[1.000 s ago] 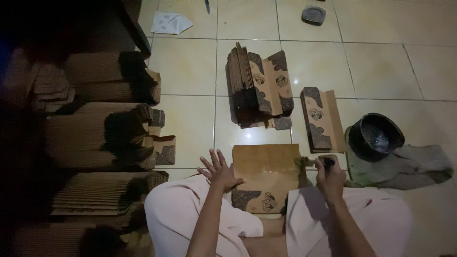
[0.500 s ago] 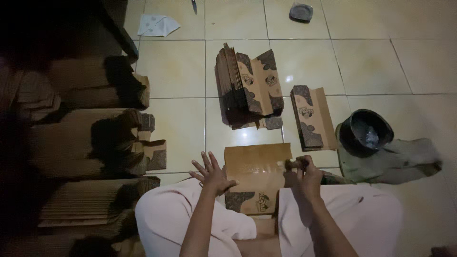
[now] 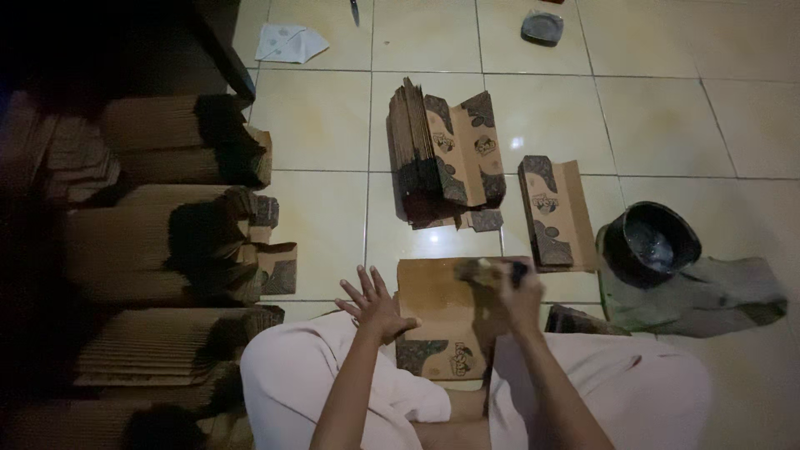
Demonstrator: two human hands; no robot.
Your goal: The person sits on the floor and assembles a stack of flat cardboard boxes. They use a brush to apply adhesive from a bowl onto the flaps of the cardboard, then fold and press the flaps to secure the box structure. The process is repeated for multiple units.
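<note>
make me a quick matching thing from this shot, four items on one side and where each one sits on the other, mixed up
Things:
1. black bowl
2. flat cardboard sheet
3. white folded paper
4. brush

Places:
A. under the left hand, before the knees
B. on the grey cloth, right side
C. in the right hand
D. top of view, on the tile floor

Pairs: 1-B, 2-A, 3-D, 4-C

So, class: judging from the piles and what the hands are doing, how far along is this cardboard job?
Done, apparently: one folded piece lies apart on the tiles. In hand: the left hand presses a flat cardboard sheet on the lap while the right hand runs a brush-like tool along its top edge, near a dark bowl. Left: a standing bundle and long stacked rows suggest plenty remains.
</note>
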